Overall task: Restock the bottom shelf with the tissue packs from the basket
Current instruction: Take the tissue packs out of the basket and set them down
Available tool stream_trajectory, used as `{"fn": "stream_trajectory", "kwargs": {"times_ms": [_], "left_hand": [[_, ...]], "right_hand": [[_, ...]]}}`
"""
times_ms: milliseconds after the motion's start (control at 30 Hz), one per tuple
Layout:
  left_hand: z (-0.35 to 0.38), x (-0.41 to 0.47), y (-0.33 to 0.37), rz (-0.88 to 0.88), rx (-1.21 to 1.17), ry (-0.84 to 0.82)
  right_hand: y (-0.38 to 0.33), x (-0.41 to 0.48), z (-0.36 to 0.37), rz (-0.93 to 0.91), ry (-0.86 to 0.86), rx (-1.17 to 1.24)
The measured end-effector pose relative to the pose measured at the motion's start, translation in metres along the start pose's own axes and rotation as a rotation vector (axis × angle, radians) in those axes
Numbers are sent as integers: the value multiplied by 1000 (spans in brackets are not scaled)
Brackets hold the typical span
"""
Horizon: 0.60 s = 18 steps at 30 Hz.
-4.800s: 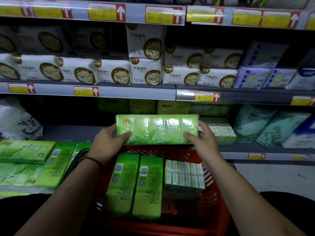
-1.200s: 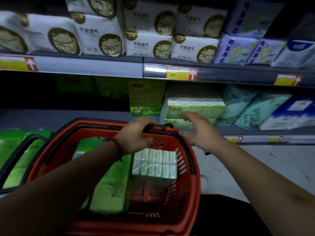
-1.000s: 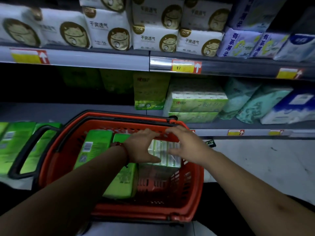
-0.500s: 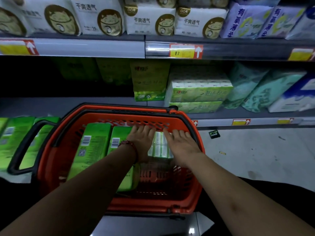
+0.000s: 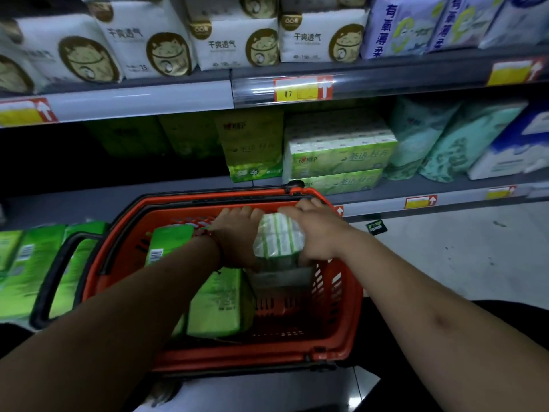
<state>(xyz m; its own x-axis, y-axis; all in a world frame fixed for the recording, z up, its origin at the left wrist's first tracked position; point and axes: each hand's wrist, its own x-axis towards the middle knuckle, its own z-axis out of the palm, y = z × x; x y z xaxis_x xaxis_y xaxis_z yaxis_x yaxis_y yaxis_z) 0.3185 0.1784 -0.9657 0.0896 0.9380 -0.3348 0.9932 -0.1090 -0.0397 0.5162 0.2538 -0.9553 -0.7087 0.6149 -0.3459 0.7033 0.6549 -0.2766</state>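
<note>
- Both your hands are down inside the red basket [image 5: 352, 292], one on each side of a white-and-green tissue pack [image 5: 279, 239] in its far right corner. The pack sits tilted and, by my reading, is just coming off the basket floor.
- Your right hand [image 5: 319, 233] wraps over the pack's right flank, with the fingers curled past the far end and the thumb low on the near edge. That is a firm hold.
- Your left hand [image 5: 237, 236] lies along the left flank with the fingers close together, squeezing inward. I cannot tell whether the tips hook round the far end.
- Why two hands, I judge: the pack is a soft, film-wrapped bundle of small packets, too wide for one palm. Squeezing it from both sides keeps it from sagging.
- Two green packs [image 5: 219, 301] lie flat in the basket's left half, one partly under your left forearm. They are yet to be shelved.
- The bottom shelf [image 5: 118, 200] runs just beyond the basket's far rim, so the carry is short. Matching packs [image 5: 341, 156] are stacked two high there with labels outward, so the likely spot is on or beside that stack.
- More green packs [image 5: 29, 263] lie outside the basket to the left, near its black handle [image 5: 49, 281].
- Watch that the film does not snag on the far rim as the pack lifts out.
</note>
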Motion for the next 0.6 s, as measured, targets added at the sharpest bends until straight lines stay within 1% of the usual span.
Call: {"fn": "stream_trajectory", "kwargs": {"times_ms": [67, 167, 300, 333, 433, 500, 567, 600], "left_hand": [[-21, -8, -10, -2, -143, 74], [-53, -18, -27, -72, -410, 159], [-84, -45, -50, -95, -893, 294], [-90, -54, -57, -98, -976, 318], [-100, -85, -84, -108, -1186, 345], [-99, -104, -104, -121, -1385, 364], [-91, -121, -124, -172, -1608, 387], [-87, -129, -132, -201, -1690, 393]], "right_hand": [[0, -6, -19, -13, 90, 100], [-6, -17, -41, 13, 236, 414], [-18, -27, -62, 155, 437, 759], [-19, -27, -65, 197, 469, 837], [-28, -26, -65, 328, 494, 1031], [-31, -21, -58, 440, 480, 1124], [-40, -16, -50, 496, 388, 1282], [-48, -13, -47, 478, 299, 1382]]}}
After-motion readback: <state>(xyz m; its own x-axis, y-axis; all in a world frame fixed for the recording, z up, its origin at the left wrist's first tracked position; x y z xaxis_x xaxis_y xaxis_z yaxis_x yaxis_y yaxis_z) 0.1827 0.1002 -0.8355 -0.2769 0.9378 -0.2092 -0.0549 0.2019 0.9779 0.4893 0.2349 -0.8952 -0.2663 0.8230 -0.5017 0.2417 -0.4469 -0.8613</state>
